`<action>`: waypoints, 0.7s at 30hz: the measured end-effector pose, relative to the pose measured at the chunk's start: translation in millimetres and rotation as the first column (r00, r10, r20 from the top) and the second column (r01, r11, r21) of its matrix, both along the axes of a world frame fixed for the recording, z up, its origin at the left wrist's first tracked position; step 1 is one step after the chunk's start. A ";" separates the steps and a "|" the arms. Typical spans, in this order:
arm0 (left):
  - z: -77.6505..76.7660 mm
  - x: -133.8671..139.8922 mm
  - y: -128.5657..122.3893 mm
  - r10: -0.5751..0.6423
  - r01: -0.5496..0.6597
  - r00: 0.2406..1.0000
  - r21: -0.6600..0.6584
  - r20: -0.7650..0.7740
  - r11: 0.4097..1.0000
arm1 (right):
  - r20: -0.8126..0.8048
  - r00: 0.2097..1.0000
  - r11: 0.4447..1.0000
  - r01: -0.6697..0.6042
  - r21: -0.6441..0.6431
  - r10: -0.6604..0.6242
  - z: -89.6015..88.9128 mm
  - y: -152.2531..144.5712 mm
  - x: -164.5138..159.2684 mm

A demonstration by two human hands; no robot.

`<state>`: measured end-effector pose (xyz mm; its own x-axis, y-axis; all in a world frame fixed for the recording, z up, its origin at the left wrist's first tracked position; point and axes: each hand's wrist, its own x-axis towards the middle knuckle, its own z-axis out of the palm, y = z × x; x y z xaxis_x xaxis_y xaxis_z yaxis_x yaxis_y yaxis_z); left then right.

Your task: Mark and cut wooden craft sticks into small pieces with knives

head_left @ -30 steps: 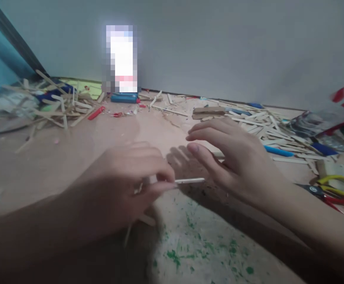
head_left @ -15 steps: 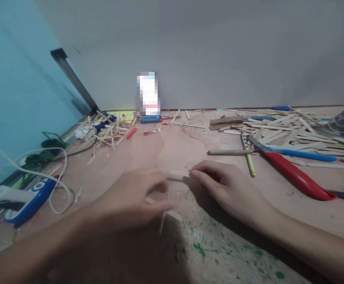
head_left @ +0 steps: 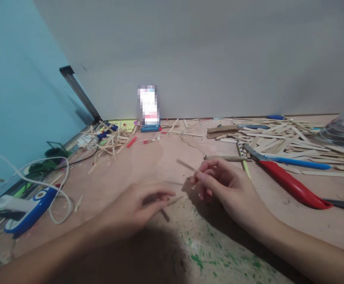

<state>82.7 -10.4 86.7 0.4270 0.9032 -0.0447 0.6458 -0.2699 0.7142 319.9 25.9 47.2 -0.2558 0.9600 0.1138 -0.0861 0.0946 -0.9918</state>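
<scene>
My right hand (head_left: 219, 181) is closed in a pinch on one end of a thin wooden craft stick (head_left: 187, 165), which points up and to the left above the table. Slightly lower on the left, my left hand (head_left: 148, 203) curls thumb and fingers round a small wooden stick piece (head_left: 176, 200) whose tip sticks out to the right. Its other end is hidden by the fingers. The two hands are apart, and both sticks are a little blurred. Behind my right hand lies a tool with a brown handle (head_left: 226, 158).
Loose craft sticks (head_left: 278, 138) are heaped at the back right by a clear plastic bottle (head_left: 343, 124). A red-handled saw (head_left: 296, 185) and a blue-handled knife (head_left: 302, 161) lie nearby. A lit phone (head_left: 149, 104) leans on the wall. Left are a blue-and-white device (head_left: 32, 207) and a white cable (head_left: 52, 205).
My right hand has raised and tilted its stick off the table. My left hand has moved slightly right and closed on the small stick piece. The view has tipped up a little.
</scene>
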 end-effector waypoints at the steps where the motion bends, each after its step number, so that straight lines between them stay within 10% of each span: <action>1: -0.3 3.1 4.1 0.021 -0.021 0.998 0.010 0.061 1.000 | -0.044 0.999 1.000 0.020 -0.003 -0.020 0.4 0.0 0.2; 12: -37.4 32.6 33.1 0.074 -0.074 0.853 -0.020 0.517 0.997 | -0.168 0.982 0.995 0.096 0.018 -0.092 -3.8 1.0 -1.4; 21: -46.6 36.0 33.6 0.067 0.053 0.810 -0.186 0.583 0.981 | -0.055 0.981 0.951 0.196 0.239 -0.189 -5.3 -4.0 5.4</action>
<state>118.7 23.1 40.2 0.4197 0.9065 0.0455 0.0918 -0.0923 0.9915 325.4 21.8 41.9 -0.0615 0.9334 0.3535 -0.0729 0.3490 -0.9343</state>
